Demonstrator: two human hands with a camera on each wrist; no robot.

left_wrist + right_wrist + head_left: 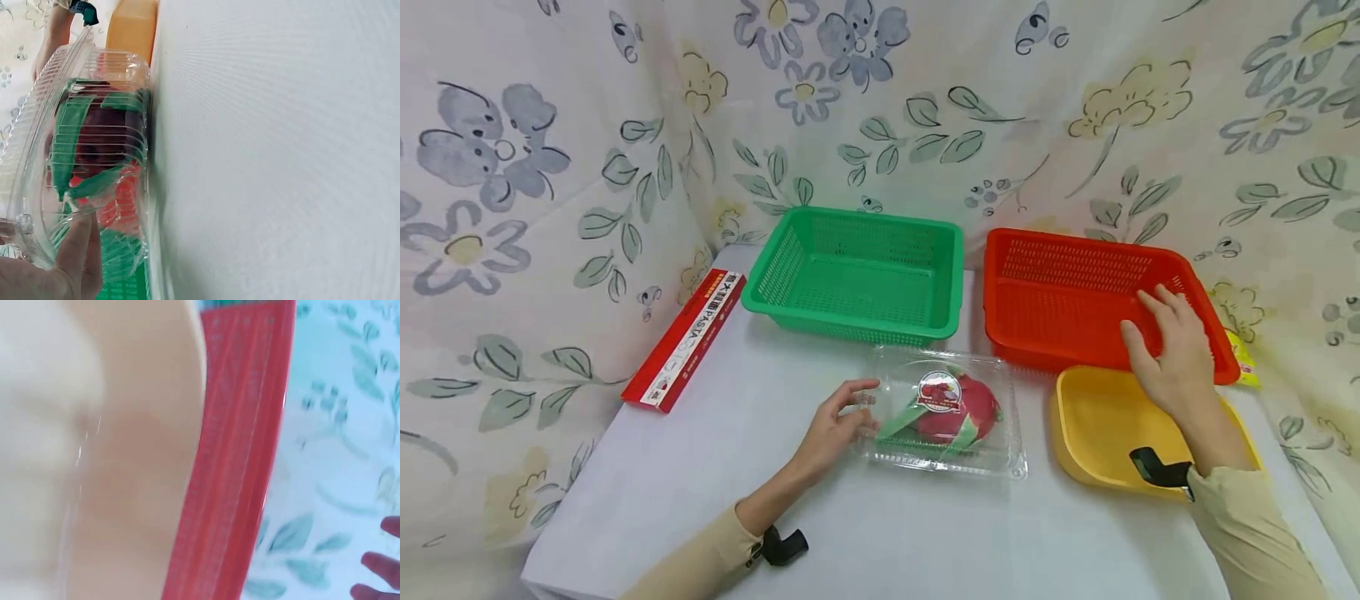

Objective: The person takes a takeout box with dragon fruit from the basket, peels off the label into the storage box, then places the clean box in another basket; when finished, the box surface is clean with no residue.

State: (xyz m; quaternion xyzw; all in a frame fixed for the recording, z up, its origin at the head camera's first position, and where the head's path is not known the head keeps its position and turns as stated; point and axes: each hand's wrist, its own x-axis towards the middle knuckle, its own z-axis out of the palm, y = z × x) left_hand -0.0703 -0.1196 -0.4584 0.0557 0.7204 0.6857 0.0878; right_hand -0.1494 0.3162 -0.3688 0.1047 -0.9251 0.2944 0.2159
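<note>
A clear plastic clamshell box [1015, 454] lies at the middle of the table with a red dragon fruit [977, 408] inside, green tips and a round label showing. My left hand [837, 425] is at the box's left end, fingers slightly bent and spread from the thumb. Fingers [75, 250] appear against the clear wall in the left wrist view; firm contact is hard to judge. Over the near right part of the red basket [1060, 304] and the yellow bin [1097, 433], my right hand [1176, 358] hovers with fingers apart, holding nothing.
Behind the clamshell stands a green basket [865, 321]. A red and white pasta box [685, 342] lies at the left edge. Part of a yellow packet [1242, 360] shows beyond the red basket. Floral curtains [925, 108] surround the table's back and sides.
</note>
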